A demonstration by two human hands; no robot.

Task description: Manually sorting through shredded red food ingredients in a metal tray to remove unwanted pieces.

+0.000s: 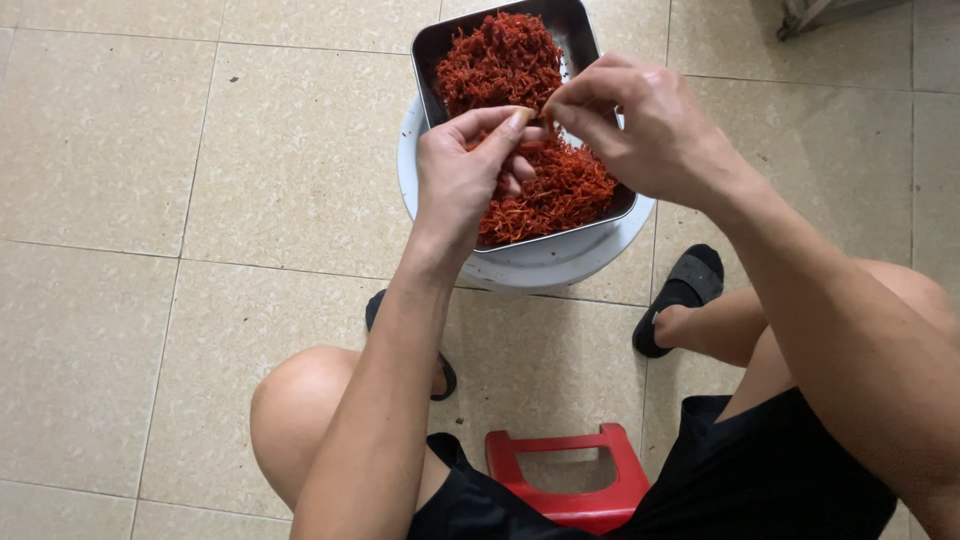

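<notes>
Red, dried shreds [520, 150] fill the metal tray [432, 45], which sits on a white round stand [545, 268] on the tiled floor [200, 200]. My left hand [462, 175] cups a few strands; my right hand [645, 125] pinches one piece between thumb and forefinger just above them. I judge I am sorting through the shreds; next calls for a fine, steady pinch.

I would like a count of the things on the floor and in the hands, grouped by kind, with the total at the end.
Metal tray with red shreds: 1
White round container under the tray: 1
Black sandals: 2
Red plastic stool: 1
Hands, left hand and right hand, pinching shreds: 2
Total: 7
</notes>
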